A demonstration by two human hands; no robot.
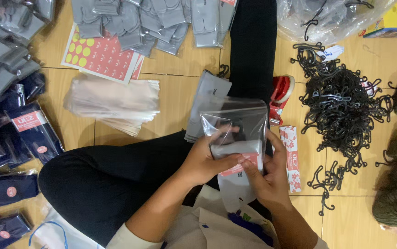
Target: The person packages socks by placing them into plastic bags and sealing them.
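My left hand [206,159] and my right hand [265,173] both grip a pair of grey socks [237,150] with a red paper band, half inside a clear plastic bag [235,117] held over my lap. The left hand holds the bag's left side, and its thumb lies on the socks. The right hand pinches the banded end from the right. More grey socks [207,99] lie under the bag on my black-trousered leg [115,175].
A stack of clear bags [113,101] and a sheet of red and yellow stickers [101,55] lie on the wooden floor at left. Bagged dark socks [28,131] sit far left, grey socks [152,20] at top. A red tape dispenser [281,94], black plastic hooks [341,106] and paper bands [292,157] lie right.
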